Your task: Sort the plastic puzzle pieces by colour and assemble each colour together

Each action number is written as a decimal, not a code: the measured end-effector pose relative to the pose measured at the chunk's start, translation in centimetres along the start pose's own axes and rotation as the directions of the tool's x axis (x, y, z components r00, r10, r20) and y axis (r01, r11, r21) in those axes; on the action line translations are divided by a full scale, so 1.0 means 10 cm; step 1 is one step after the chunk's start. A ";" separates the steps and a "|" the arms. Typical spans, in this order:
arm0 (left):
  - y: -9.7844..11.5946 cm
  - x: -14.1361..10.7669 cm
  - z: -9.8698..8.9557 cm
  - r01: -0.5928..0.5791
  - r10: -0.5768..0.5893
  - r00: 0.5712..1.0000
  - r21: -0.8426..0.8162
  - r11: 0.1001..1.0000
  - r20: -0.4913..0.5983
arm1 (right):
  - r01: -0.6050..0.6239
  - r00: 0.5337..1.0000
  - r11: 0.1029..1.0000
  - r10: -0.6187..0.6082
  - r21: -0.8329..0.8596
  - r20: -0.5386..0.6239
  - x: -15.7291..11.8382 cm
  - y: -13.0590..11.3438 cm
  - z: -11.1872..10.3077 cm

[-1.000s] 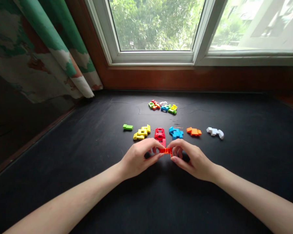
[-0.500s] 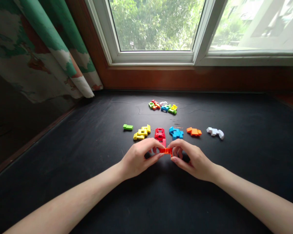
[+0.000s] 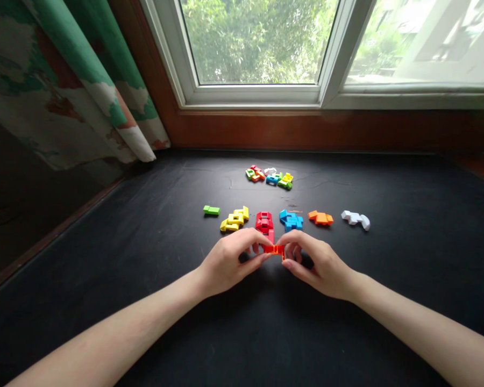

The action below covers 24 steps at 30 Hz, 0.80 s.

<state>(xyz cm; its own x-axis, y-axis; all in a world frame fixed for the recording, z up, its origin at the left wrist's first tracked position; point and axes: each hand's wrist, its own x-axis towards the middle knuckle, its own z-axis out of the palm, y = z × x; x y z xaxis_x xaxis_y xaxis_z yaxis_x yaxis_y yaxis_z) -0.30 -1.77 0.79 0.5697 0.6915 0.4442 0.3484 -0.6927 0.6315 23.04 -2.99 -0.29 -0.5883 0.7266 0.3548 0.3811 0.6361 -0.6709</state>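
Between my two hands is a small orange plastic block piece (image 3: 276, 249), pinched at both ends by thumb and fingers. My left hand (image 3: 236, 258) grips its left end, and my right hand (image 3: 317, 262) grips its right end, where a short part points down. Just beyond the fingertips lies a group of red pieces (image 3: 264, 221) on the black tabletop (image 3: 242, 338). Blue pieces (image 3: 291, 220) lie beyond my right hand, and yellow pieces (image 3: 235, 219) beyond my left. The fingertips partly hide the orange piece.
In the same row lie a green piece (image 3: 212, 210) at the left, orange pieces (image 3: 320, 218) and white pieces (image 3: 355, 219) at the right. Farther back sits a mixed-colour pile (image 3: 271, 179). A window (image 3: 258, 97) stands behind the table, and a patterned curtain (image 3: 116, 102) hangs at the left.
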 end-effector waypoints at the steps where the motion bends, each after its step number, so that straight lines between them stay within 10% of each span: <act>1: 0.00 0.00 0.00 0.001 -0.001 1.000 0.001 1.000 0.001 | 0.000 1.000 1.000 0.000 -0.001 -0.002 0.00 0.00 0.00; 24: 0.00 0.00 0.00 0.015 -0.015 1.000 -0.008 1.000 0.011 | 0.010 1.000 1.000 -0.010 -0.006 -0.003 0.01 0.01 0.00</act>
<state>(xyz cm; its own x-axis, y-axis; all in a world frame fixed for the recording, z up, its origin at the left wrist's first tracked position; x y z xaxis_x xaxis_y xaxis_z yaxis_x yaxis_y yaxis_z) -0.35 -1.78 0.76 0.5722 0.6996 0.4279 0.3507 -0.6804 0.6435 23.02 -2.88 -0.31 -0.5900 0.7212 0.3630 0.3795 0.6445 -0.6638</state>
